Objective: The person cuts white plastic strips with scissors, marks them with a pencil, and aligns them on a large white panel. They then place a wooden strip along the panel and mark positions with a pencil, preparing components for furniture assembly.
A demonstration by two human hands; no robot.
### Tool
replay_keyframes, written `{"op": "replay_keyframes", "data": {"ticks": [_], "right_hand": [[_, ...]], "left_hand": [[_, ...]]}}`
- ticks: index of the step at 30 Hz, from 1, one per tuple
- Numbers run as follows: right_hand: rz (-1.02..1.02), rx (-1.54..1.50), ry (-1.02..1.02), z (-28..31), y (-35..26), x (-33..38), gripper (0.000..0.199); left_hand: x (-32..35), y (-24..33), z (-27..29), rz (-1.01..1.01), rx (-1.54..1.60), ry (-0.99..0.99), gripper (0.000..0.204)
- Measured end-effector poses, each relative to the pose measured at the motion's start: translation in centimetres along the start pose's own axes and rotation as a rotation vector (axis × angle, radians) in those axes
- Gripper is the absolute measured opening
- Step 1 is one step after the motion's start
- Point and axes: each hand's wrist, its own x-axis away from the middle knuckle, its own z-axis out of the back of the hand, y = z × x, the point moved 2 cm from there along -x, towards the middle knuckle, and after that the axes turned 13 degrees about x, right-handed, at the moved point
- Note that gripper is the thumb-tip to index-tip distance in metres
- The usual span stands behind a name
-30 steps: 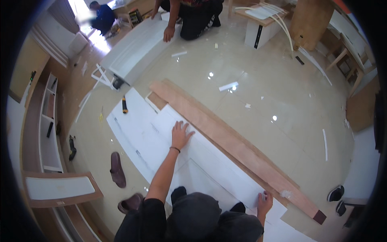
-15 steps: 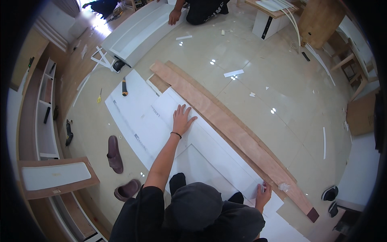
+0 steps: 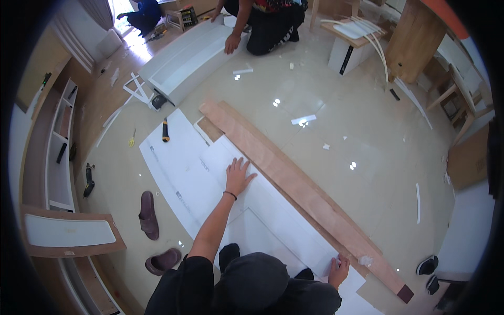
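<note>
Reaching across a long white strip (image 3: 289,217) on the floor

Lying on a large white sheet (image 3: 170,157), the strip slants from far left to near right, in front of the person. The left hand (image 3: 239,177) rests palm-down on its farther half, fingers spread. The right hand (image 3: 338,270) touches the strip's near right end with bent fingers; whether it is clamped there, I cannot tell. The two hands are well apart.

Small dark printing marks the sheet's left side in two places, with another faint line of letters left of the strip. White lettering runs down the dark trousers (image 3: 273,41) of a kneeling co-worker at the far side.

The strip's far long edge runs just beside reddish wooden boards (image 3: 299,189). Beyond them, tiled floor (image 3: 325,168) stretches toward a wooden-topped white unit (image 3: 349,50), with pale offcuts (image 3: 304,120) scattered over it. Left of the sheet, a narrower stretch of floor holds two brown slippers (image 3: 149,218), yellow scissors (image 3: 132,138) and a drill (image 3: 89,181). A yellow-and-black hand tool (image 3: 165,131) lies near the sheet's far corner.
</note>
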Motion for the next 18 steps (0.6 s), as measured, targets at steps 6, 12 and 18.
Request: {"op": "replay_keyframes", "data": {"ticks": [6, 12, 18], "right_hand": [[0.027, 0.027, 0.004, -0.1, 0.2, 0.1, 0.029], [0.079, 0.026, 0.042, -0.5, 0.8, 0.3, 0.028], [0.056, 0.040, 0.019, -0.7, 1.0, 0.1, 0.027]], "left_hand": [[0.1, -0.1, 0.2, -0.036, 0.033, 0.037, 0.065], [0.2, -0.2, 0.0, -0.046, 0.020, 0.043, 0.063], [0.1, -0.1, 0.0, -0.041, 0.015, 0.040, 0.063]]}}
